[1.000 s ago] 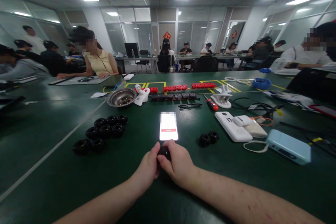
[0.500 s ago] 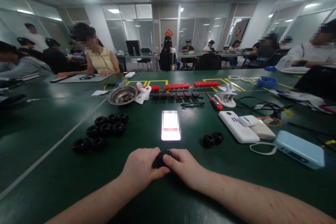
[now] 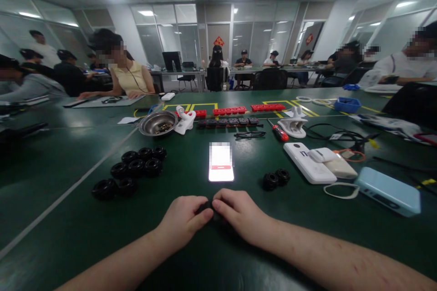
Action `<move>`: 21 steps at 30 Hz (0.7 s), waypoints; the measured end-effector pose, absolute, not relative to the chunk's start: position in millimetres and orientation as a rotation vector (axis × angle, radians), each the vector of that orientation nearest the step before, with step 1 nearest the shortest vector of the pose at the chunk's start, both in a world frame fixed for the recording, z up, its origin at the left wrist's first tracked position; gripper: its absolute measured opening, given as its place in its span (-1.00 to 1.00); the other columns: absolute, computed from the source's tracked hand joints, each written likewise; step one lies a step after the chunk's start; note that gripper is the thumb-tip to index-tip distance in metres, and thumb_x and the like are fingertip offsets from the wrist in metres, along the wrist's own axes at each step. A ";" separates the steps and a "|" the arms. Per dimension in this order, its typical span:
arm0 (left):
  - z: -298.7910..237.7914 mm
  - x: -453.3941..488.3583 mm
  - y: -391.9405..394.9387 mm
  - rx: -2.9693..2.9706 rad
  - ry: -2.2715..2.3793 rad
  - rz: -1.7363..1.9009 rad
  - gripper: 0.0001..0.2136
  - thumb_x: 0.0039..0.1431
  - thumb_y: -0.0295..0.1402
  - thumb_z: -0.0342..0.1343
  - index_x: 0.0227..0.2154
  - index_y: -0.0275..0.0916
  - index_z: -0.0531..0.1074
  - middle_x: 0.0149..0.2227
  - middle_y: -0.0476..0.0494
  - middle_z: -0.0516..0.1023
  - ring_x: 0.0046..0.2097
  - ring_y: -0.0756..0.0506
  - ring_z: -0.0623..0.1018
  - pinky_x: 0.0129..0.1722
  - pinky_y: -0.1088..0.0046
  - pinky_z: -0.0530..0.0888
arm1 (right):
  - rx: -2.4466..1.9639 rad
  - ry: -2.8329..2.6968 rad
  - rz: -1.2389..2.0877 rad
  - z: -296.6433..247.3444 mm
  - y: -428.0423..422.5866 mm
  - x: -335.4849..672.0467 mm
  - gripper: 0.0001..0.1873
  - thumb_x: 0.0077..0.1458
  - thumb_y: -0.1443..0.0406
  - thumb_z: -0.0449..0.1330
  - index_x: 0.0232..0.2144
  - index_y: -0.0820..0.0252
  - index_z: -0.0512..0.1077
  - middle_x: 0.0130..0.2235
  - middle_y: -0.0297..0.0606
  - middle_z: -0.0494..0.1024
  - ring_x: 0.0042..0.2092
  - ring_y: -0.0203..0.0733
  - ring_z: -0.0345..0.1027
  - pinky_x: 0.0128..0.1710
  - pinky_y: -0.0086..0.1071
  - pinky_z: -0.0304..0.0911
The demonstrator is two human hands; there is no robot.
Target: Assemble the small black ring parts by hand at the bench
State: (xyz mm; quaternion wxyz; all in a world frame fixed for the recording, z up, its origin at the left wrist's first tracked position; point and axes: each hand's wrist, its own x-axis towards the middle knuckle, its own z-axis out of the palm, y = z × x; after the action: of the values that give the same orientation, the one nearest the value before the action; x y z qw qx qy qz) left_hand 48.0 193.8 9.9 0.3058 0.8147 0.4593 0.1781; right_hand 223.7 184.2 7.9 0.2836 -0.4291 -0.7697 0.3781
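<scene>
My left hand [image 3: 184, 218] and my right hand [image 3: 239, 211] meet low at the middle of the green table, fingers closed together around a small black wheel [image 3: 205, 209] that is mostly hidden between them. Just beyond the hands lies a lit phone [image 3: 221, 162], screen up. Several black wheels [image 3: 131, 170] sit in a loose group to the left. Two more black wheels [image 3: 276, 178] lie to the right of the phone.
A metal bowl [image 3: 157, 123], white clips [image 3: 186, 120], red and black part strips [image 3: 232, 116], a red screwdriver [image 3: 277, 132], white power banks [image 3: 316, 161], a light-blue box [image 3: 389, 191] and cables lie farther out. Other people sit at the far and side edges.
My hands have drawn slightly toward me and lowered onto the table, closing tighter so the black wheel shows less. The phone and the wheel groups stay put.
</scene>
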 end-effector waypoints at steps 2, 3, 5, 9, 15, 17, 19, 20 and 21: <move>6.4 48.0 194.7 1.999 1.224 0.529 -0.50 0.09 0.00 -0.32 -0.64 -0.26 0.31 -0.65 0.03 0.27 -0.57 -0.01 0.30 -0.55 0.53 0.19 | -1.002 -2.147 0.841 8.4 182.7 224.7 -0.84 0.06 0.33 0.04 -0.25 0.20 0.31 -0.32 -0.24 0.41 -0.30 -0.21 0.29 -0.31 -0.35 0.22; 4.6 48.3 195.1 1.904 1.218 0.566 -0.49 0.09 0.00 -0.36 -0.65 -0.26 0.29 -0.67 0.03 0.26 -0.59 0.00 0.29 -0.57 0.53 0.20 | -0.915 -2.181 0.731 8.9 181.6 225.8 -0.74 0.03 0.37 0.06 -0.17 0.19 0.27 -0.21 -0.19 0.39 -0.20 -0.17 0.26 -0.21 -0.30 0.19; 2.2 49.1 195.5 1.767 1.183 0.628 -0.48 0.09 0.01 -0.37 -0.66 -0.26 0.27 -0.68 0.02 0.27 -0.60 0.00 0.30 -0.57 0.53 0.23 | -0.836 -2.185 0.569 9.5 179.6 228.2 -0.53 -0.03 0.35 0.12 -0.03 0.18 0.16 -0.03 -0.12 0.27 -0.04 -0.09 0.15 -0.07 -0.20 0.10; 5.5 50.1 194.4 1.823 1.077 0.609 -0.54 0.09 -0.03 -0.25 -0.59 -0.29 0.33 -0.60 -0.01 0.33 -0.54 -0.01 0.35 -0.53 0.53 0.25 | -1.079 -2.032 0.690 6.3 182.4 230.5 -0.45 -0.01 0.14 0.10 0.01 0.20 0.11 -0.14 -0.14 0.36 -0.17 -0.09 0.25 -0.19 -0.21 0.17; 13.5 48.3 192.9 1.961 1.045 0.608 -0.64 0.11 -0.13 -0.16 -0.44 -0.28 0.42 -0.51 -0.03 0.41 -0.44 -0.03 0.39 -0.44 0.51 0.28 | -1.293 -2.061 0.840 1.9 191.3 228.2 -0.56 0.14 0.11 -0.09 -0.63 0.23 0.31 -0.63 -0.37 0.29 -0.55 -0.31 0.18 -0.56 -0.45 0.06; 11.0 47.8 193.9 1.882 1.040 0.655 -0.66 0.10 -0.13 -0.15 -0.32 -0.28 0.40 -0.46 -0.06 0.44 -0.41 -0.05 0.42 -0.41 0.48 0.32 | -1.247 -2.098 0.810 4.1 190.0 227.8 -0.71 0.08 0.17 0.03 -0.56 0.22 0.34 -0.58 -0.36 0.34 -0.52 -0.29 0.20 -0.53 -0.44 0.09; 6.7 48.3 195.5 1.747 1.052 0.738 -0.64 0.10 -0.12 -0.15 -0.22 -0.29 0.34 -0.44 -0.07 0.44 -0.43 -0.05 0.44 -0.42 0.47 0.34 | -1.119 -2.099 0.742 7.4 187.1 228.0 -0.88 0.01 0.28 0.11 -0.36 0.21 0.36 -0.41 -0.29 0.42 -0.37 -0.23 0.26 -0.38 -0.38 0.16; 4.4 48.8 196.4 1.675 1.063 0.782 -0.63 0.10 -0.12 -0.15 -0.20 -0.30 0.32 -0.44 -0.08 0.44 -0.45 -0.04 0.44 -0.45 0.47 0.34 | -1.065 -2.078 0.704 8.9 185.7 228.1 -0.79 -0.03 0.31 0.14 -0.26 0.19 0.33 -0.31 -0.25 0.42 -0.29 -0.19 0.26 -0.29 -0.34 0.16; 2.3 49.5 197.1 1.613 1.076 0.819 -0.62 0.10 -0.11 -0.15 -0.19 -0.31 0.30 -0.44 -0.08 0.44 -0.47 -0.03 0.44 -0.48 0.48 0.34 | -1.046 -2.048 0.675 10.0 184.6 228.2 -0.69 -0.06 0.33 0.16 -0.19 0.18 0.28 -0.24 -0.23 0.40 -0.23 -0.17 0.24 -0.24 -0.31 0.15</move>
State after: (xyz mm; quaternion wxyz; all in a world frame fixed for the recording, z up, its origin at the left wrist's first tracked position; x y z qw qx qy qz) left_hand 49.5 197.1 2.3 0.4957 0.6655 0.4440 0.3380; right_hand 228.2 184.6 10.0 0.3640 -0.4067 -0.7958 0.2622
